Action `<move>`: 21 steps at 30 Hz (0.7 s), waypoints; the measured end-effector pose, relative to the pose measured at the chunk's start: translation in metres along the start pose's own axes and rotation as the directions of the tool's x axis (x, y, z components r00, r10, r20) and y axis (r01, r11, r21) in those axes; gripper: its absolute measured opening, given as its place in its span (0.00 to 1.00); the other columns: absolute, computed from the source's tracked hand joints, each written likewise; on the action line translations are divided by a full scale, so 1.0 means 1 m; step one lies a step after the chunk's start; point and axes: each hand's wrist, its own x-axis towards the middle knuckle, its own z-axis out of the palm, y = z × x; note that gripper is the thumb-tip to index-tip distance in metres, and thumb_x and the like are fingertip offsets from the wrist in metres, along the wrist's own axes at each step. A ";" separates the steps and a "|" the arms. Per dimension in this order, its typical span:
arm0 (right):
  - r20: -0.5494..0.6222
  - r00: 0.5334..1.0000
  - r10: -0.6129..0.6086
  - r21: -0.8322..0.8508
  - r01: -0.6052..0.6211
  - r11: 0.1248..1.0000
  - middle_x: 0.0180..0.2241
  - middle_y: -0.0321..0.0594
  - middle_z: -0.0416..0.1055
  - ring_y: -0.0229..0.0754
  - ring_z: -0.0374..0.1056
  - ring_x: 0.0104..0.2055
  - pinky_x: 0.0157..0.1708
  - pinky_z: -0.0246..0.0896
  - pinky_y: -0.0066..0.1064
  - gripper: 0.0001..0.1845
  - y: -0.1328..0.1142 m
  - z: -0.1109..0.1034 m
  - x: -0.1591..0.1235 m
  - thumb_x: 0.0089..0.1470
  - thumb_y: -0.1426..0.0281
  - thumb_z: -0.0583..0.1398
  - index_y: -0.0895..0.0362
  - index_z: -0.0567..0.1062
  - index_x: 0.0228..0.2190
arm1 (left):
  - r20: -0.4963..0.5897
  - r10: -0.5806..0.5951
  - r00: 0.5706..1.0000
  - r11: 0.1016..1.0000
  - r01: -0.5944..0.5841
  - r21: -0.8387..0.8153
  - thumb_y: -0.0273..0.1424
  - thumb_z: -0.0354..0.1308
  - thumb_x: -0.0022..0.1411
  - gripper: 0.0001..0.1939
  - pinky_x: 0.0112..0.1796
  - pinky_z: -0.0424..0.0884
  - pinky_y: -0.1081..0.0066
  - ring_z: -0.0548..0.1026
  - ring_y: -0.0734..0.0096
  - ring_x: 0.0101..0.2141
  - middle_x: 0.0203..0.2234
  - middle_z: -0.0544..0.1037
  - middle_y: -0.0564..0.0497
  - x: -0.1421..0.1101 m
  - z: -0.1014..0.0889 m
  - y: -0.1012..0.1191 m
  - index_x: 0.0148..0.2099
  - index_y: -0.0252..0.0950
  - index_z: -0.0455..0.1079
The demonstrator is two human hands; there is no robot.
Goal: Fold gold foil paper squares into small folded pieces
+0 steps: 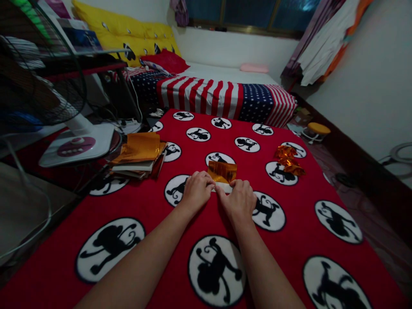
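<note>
Both hands rest at the near edge of a small sheet of shiny gold foil paper [222, 171], whose pale back shows along a folded strip. My left hand [198, 187] is closed, its thumb and fingers pressed on the sheet's left corner. On the other side, my right hand [240, 198] grips the right corner, with its thumb stretched across the pale strip. The sheet lies on a red cloth [148, 253] with black monkey figures in white circles. To the left sits a stack of gold foil paper [140, 148]. Folded, shiny gold-orange pieces [288, 161] lie at the right.
A white fan base [77, 143] stands left of the cloth, with cables nearby. Beyond is a bed with a striped and starred cover [202, 94]. A yellow-topped stool [318, 128] and a cardboard box [302, 116] stand at the far right. Clothes [328, 43] hang by the window.
</note>
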 end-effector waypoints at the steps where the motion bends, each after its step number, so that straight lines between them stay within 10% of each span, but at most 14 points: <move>1: 0.003 1.000 0.003 0.000 -0.003 1.000 0.38 0.48 0.69 0.53 0.66 0.44 0.39 0.54 0.37 0.25 0.000 0.000 0.000 0.50 0.49 0.61 0.58 0.71 0.38 | -0.002 0.001 1.000 1.000 -0.001 0.000 0.30 0.59 0.59 0.06 0.44 0.67 0.64 0.71 0.64 0.40 0.36 0.77 0.51 0.000 0.000 0.000 0.34 0.40 0.78; 21: 0.134 0.990 -0.034 0.295 -0.007 0.956 0.37 0.39 0.70 0.42 0.68 0.40 0.39 0.56 0.30 0.08 0.031 0.003 0.008 0.53 0.73 0.59 0.56 0.74 0.37 | 0.034 0.017 0.999 0.998 -0.015 -0.057 0.23 0.61 0.56 0.09 0.45 0.67 0.64 0.72 0.65 0.41 0.38 0.78 0.53 0.002 0.000 -0.010 0.35 0.42 0.78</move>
